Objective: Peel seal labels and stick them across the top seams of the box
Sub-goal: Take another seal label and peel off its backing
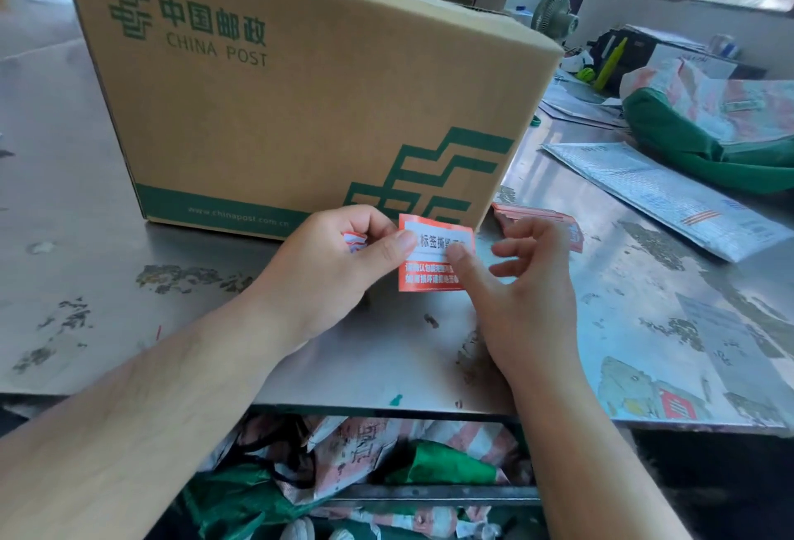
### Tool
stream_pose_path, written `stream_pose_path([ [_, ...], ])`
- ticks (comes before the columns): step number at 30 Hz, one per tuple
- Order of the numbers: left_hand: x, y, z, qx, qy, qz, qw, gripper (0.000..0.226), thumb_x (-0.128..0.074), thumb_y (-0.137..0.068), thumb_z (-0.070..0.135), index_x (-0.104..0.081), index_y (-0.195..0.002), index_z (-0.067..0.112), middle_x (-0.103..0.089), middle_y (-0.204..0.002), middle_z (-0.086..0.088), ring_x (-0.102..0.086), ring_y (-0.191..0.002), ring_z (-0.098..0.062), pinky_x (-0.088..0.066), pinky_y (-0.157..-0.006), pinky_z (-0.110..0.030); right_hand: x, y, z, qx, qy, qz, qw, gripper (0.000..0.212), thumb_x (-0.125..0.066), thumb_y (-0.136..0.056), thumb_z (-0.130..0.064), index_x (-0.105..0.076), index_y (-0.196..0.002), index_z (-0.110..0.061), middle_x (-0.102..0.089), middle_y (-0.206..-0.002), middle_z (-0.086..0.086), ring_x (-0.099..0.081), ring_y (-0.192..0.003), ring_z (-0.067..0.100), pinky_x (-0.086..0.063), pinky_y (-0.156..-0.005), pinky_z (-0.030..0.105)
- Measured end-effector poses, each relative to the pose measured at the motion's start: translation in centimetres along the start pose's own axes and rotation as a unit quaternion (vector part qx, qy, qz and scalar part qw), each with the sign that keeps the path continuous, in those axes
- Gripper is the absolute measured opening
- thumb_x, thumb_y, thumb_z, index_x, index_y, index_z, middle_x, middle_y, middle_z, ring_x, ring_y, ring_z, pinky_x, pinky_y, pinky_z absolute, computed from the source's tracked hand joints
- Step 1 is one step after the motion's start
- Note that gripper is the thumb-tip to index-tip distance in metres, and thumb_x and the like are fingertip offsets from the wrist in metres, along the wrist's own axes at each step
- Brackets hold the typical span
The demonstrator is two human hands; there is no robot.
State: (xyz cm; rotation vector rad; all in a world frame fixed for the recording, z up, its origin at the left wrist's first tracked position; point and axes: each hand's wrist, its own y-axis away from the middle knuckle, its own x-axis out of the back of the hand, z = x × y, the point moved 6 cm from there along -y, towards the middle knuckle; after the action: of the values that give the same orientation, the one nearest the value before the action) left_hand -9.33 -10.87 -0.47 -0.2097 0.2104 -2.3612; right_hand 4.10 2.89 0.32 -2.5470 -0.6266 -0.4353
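Note:
A large brown China Post cardboard box stands on the metal table, its top out of sight above the frame. In front of it I hold an orange and white seal label. My left hand pinches its left edge with the thumb on top, and a scrap of orange label or backing shows inside that fist. My right hand pinches the label's right side between thumb and forefinger, the other fingers spread loosely.
More orange labels lie on the table just right of the box. Grey padded mailers, a green bag and a small fan sit at the right. Below the table edge lies a heap of bags.

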Motion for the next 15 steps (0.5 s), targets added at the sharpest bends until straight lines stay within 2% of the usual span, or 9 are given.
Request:
stream_pose_path([
  [4, -0.1, 0.0, 0.1, -0.001, -0.007, 0.006, 1.000, 0.024, -0.068, -0.088, 0.032, -0.062, -0.073, 0.014, -0.051, -0.049, 0.015, -0.039, -0.047, -0.005, -0.031, -0.052, -0.024, -0.6, 0.4, -0.7, 0.085, 0.026, -0.028, 0.996, 0.010, -0.063, -0.085, -0.049, -0.058, -0.090, -0.042, -0.053, -0.107, -0.016, -0.050, -0.110, 0.009, -0.036, -0.085, 0.013],
  [6, 0.1, 0.0, 0.2, -0.002, -0.011, 0.013, 1.000, 0.027, -0.068, -0.088, 0.034, -0.062, -0.072, 0.013, -0.049, -0.050, 0.011, -0.038, -0.049, -0.012, -0.030, -0.051, -0.024, -1.0, 0.7, -0.9, 0.112, 0.022, -0.058, 0.992, 0.016, -0.051, -0.086, -0.051, -0.065, -0.090, -0.046, -0.055, -0.109, -0.014, -0.047, -0.116, 0.009, -0.032, -0.089, 0.008],
  [8, 0.2, 0.0, 0.3, 0.001, 0.000, 0.017, 1.000, 0.031, -0.067, -0.086, 0.036, -0.060, -0.070, 0.011, -0.044, -0.052, -0.001, -0.033, -0.053, -0.020, -0.027, -0.049, -0.026, -1.2, 0.8, -1.0, 0.120, 0.020, -0.082, 0.989, 0.026, -0.047, -0.087, -0.050, -0.072, -0.091, -0.046, -0.055, -0.116, -0.012, -0.043, -0.124, 0.010, -0.029, -0.094, 0.006],
  [12, 0.1, 0.0, 0.5, -0.001, 0.039, 0.014, 0.999, 0.026, -0.067, -0.086, 0.031, -0.060, -0.069, 0.012, -0.039, -0.052, -0.003, -0.028, -0.053, -0.020, -0.023, -0.047, -0.027, -1.3, 1.1, -1.3, 0.135, 0.020, -0.107, 0.985, 0.030, -0.046, -0.088, -0.051, -0.075, -0.096, -0.049, -0.049, -0.127, -0.014, -0.037, -0.133, 0.010, -0.026, -0.103, 0.011],
  [15, 0.1, 0.1, 0.7, -0.011, 0.054, 0.006, 0.998, 0.022, -0.064, -0.082, 0.034, -0.062, -0.068, 0.016, -0.037, -0.054, -0.005, -0.027, -0.053, -0.019, -0.021, -0.047, -0.027, -1.2, 1.2, -1.5, 0.146, 0.012, -0.097, 0.984, 0.025, -0.047, -0.088, -0.050, -0.072, -0.091, -0.055, -0.046, -0.130, -0.015, -0.036, -0.134, 0.013, -0.027, -0.107, 0.020],
])
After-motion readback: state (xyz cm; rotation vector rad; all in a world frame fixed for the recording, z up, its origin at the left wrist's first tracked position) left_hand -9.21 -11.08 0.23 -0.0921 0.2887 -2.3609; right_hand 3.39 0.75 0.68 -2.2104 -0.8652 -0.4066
